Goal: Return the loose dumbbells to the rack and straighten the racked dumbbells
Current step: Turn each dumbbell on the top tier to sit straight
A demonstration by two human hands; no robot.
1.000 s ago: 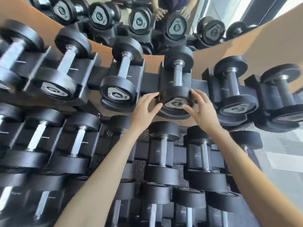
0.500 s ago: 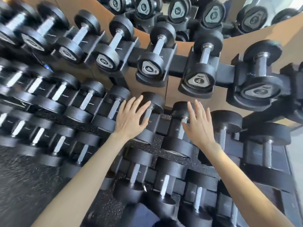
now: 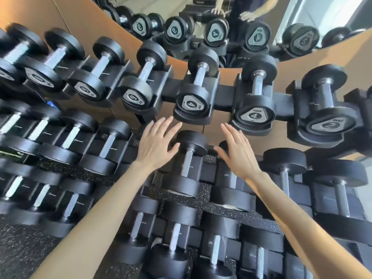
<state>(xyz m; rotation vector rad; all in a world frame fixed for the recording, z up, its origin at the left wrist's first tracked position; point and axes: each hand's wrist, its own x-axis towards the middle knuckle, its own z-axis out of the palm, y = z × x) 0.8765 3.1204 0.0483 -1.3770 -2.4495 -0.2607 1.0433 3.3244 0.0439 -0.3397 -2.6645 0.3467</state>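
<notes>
While both hands [image 3: 156, 144] [image 3: 236, 151] are spread flat, dumbbells [image 3: 191, 103] crowd all around.

a gym: tiered rack [image 3: 223, 93] of dumbbells [image 3: 192, 91], wall mirror [image 3: 181, 9], speckled rubber floor [image 3: 18, 250].

Dumbbell marked 2 [image 3: 327, 97]: matt black rubbery heads, bare shiny metal handle, satin grey end plate. The rack cradle [image 3: 314, 137] under it looks like smooth black plastic, slight sheen. Wall panel [image 3: 352, 57] behind it is smooth, matt, tan, wood-ish. Mirror [image 3: 181, 5] above it is glossy. Floor [image 3: 24, 248] far below-left is rough speckled rubber.
</notes>
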